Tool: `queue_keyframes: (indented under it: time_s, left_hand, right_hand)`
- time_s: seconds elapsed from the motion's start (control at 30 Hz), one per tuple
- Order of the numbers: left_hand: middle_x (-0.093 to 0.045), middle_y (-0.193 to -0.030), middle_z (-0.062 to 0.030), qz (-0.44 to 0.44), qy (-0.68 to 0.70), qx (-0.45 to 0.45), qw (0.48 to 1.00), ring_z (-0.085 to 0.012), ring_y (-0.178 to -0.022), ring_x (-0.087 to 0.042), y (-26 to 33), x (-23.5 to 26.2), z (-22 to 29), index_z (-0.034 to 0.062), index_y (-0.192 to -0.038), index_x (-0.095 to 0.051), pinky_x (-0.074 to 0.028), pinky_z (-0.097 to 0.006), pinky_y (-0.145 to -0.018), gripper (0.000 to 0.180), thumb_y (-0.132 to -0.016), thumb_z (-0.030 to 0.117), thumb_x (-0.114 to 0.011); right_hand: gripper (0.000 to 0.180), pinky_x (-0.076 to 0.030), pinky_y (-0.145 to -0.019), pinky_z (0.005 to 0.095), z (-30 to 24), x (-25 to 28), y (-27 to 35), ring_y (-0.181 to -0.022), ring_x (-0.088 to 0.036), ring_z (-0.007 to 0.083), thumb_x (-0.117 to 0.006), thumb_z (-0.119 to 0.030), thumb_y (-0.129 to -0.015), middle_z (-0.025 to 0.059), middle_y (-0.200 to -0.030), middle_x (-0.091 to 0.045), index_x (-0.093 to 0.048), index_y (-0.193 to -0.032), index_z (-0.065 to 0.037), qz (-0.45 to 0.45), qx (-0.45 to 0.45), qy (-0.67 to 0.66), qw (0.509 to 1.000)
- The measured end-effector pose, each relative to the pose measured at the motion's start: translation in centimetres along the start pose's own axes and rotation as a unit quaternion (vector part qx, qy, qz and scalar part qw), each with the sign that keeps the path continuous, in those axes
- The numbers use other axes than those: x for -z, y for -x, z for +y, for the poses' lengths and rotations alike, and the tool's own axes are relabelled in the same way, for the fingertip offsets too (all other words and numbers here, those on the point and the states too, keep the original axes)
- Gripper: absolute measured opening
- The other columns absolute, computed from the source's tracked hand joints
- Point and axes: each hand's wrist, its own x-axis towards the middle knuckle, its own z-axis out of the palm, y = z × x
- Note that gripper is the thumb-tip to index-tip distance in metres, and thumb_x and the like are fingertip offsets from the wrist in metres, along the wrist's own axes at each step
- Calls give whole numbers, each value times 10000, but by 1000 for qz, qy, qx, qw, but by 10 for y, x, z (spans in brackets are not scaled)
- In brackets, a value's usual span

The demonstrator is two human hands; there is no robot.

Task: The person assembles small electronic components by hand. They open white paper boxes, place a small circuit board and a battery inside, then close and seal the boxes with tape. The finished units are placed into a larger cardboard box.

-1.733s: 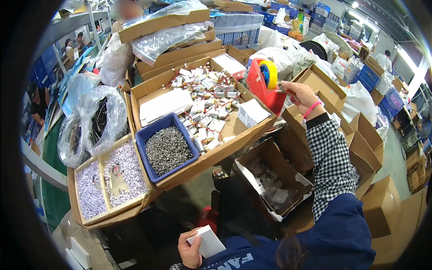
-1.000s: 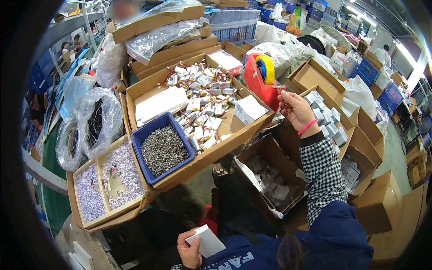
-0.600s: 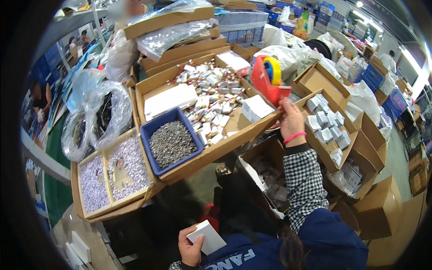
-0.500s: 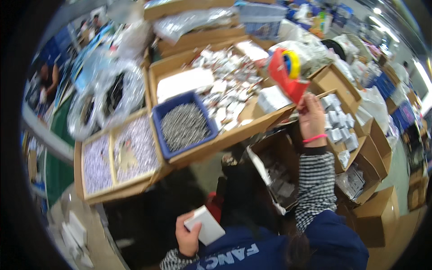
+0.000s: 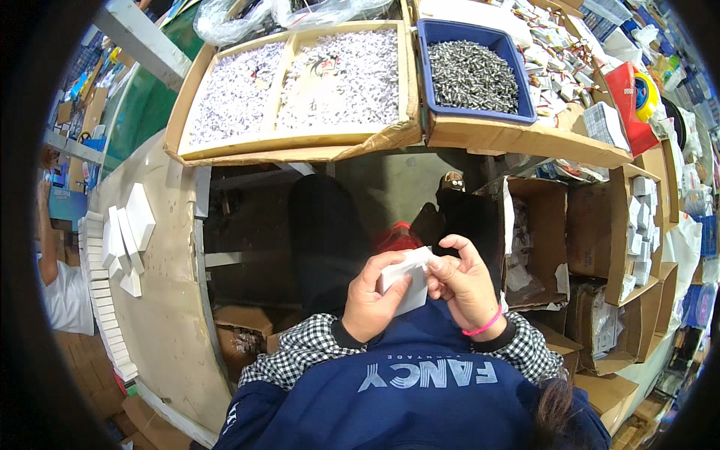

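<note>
In front of my chest, my left hand (image 5: 369, 296) is closed around a small flat white box (image 5: 409, 298), thumb across its near face and fingers behind. My right hand (image 5: 469, 289), with a pink band at the wrist, is at the box's upper right edge. Its thumb and a finger are pinched together there, while another finger is raised. Whatever lies in that pinch is too small to make out. A red tape dispenser (image 5: 628, 94) with a yellow-rimmed roll stands at the far right end of the cardboard tray.
A blue bin (image 5: 428, 90) of small metal parts stands beside a divided wooden tray (image 5: 277, 90) of tiny pale pieces. White boxes (image 5: 139, 216) lie on the left table (image 5: 161, 322). An open carton (image 5: 559, 217) sits low right; another carton (image 5: 615, 225) holds small whitish boxes.
My right hand has come from the tape dispenser back to the white box. My left hand has raised the box to meet it. The view has swung left and down.
</note>
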Motion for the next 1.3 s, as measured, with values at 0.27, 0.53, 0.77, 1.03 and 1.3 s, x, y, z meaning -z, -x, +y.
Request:
queue_keyframes:
  time_s: [0.27, 0.53, 0.77, 1.03, 1.3]
  left_hand:
    - [-632, -1098, -131, 20, -43, -28, 998, -197, -969, -629, 4, 1, -1, 69, -1207, -460, -492, -308, -836, 390, -863, 35, -640]
    - [-622, -1089, -124, 4, -37, -74, 997, -198, -967, -630, 2, 0, 8, 78, -1247, -466, -498, -305, -825, 429, -857, 9, -631]
    - [-614, -1102, -161, -49, -147, -117, 981, -260, -975, -629, -6, 9, 26, 45, -1176, -585, -497, -325, -839, 372, -813, -35, -601]
    - [-648, -936, -127, -17, -148, -71, 986, -257, -823, -658, -8, 9, 23, 18, -983, -632, -529, -322, -703, 123, -877, 74, -604]
    - [-632, -881, -111, 53, -170, -78, 981, -250, -780, -644, -4, 10, 6, 51, -920, -618, -513, -318, -681, 140, -808, 65, -702]
  right_hand:
    - [286, -464, -553, 197, 9, -9, 0, -647, -610, 110, -670, -82, -871, 82, -817, -656, -434, -1031, -101, -5, -11, 22, 1000]
    - [289, -471, -550, 205, 2, -13, 2, -638, -612, 117, -687, -77, -856, 92, -805, -658, -436, -1000, -87, 7, -23, 36, 999]
    - [296, -487, -563, 222, -2, -14, 0, -637, -611, 118, -684, -75, -855, 96, -811, -661, -434, -1014, -59, 10, -31, 95, 995]
    - [554, -417, -386, 204, -8, -10, -3, -440, -541, 92, -714, -149, -839, 75, -695, -643, -399, -1261, 25, 4, -90, 228, 970]
    - [513, -444, -434, 236, 22, 10, -11, -465, -579, 111, -771, -407, -762, 44, -609, -625, -622, -1083, -36, -73, -157, 477, 862]
